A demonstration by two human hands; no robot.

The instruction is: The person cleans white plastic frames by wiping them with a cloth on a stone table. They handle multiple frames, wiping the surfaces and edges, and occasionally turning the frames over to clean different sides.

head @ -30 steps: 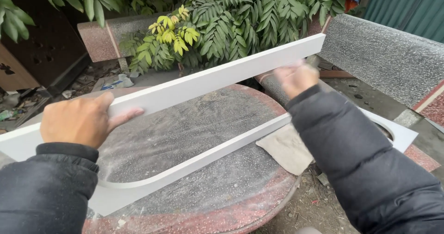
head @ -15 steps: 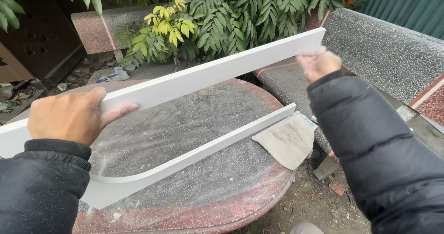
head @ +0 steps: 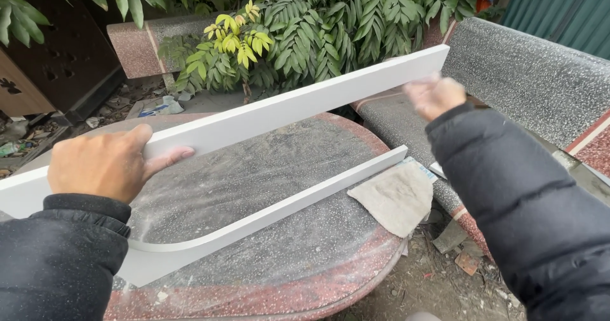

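A long white board [head: 305, 102] stands on edge across a round stone table [head: 267, 168]. It joins a lower white strip [head: 273, 213] that curves round at the left. My left hand [head: 105, 162] grips the board's top edge near its left end, thumb in front. My right hand [head: 435, 95] is motion-blurred against the board's lower edge near the right end, fingers curled. Whether it grips the board I cannot tell. Both arms wear dark padded sleeves.
A beige cloth [head: 397, 197] hangs over the table's right rim. A speckled stone bench [head: 527, 73] runs along the right. Leafy plants [head: 318, 22] stand behind, a dark cabinet [head: 57, 60] at the left, and litter on the ground.
My right hand has shifted a little along the board's right end and is now blurred. My left hand keeps its hold on the board.
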